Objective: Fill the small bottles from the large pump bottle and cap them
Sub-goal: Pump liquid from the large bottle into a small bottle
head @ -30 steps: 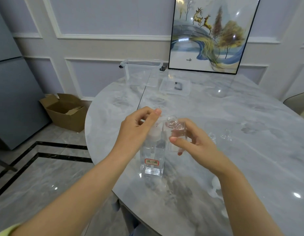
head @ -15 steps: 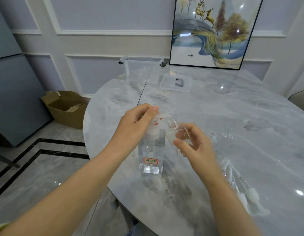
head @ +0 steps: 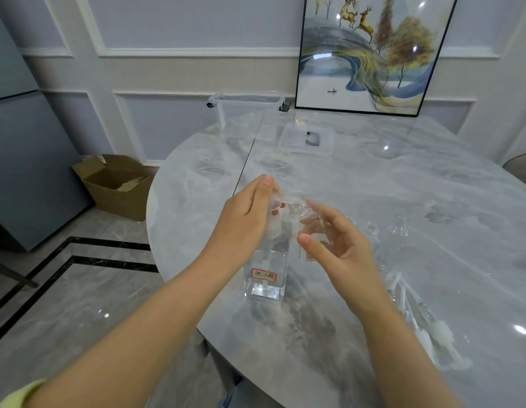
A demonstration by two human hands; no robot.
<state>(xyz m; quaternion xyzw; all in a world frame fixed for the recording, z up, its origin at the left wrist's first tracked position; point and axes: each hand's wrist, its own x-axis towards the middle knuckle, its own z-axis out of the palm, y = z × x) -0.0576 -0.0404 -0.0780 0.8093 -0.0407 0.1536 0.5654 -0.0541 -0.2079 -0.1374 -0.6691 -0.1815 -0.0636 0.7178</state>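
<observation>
The large clear pump bottle (head: 266, 272), square with a red-framed label, stands near the table's front edge. My left hand (head: 244, 212) lies over its pump head, fingers bent down on it. My right hand (head: 333, 241) holds a small clear bottle (head: 307, 223) tilted, its open neck up against the pump's spout. Two more small clear bottles (head: 372, 229) (head: 398, 226) stand uncapped on the table just right of my right hand. Clear pump caps with tubes (head: 417, 313) lie at the right front.
On the grey marble table (head: 403, 187) a clear plastic bin (head: 247, 113) and its flat lid (head: 307, 139) sit at the back. A framed picture (head: 370, 54) leans on the wall. An open cardboard box (head: 117, 184) stands on the floor to the left.
My right hand has tilted the small bottle and brought its neck to the pump spout. My left hand has stayed on the pump head.
</observation>
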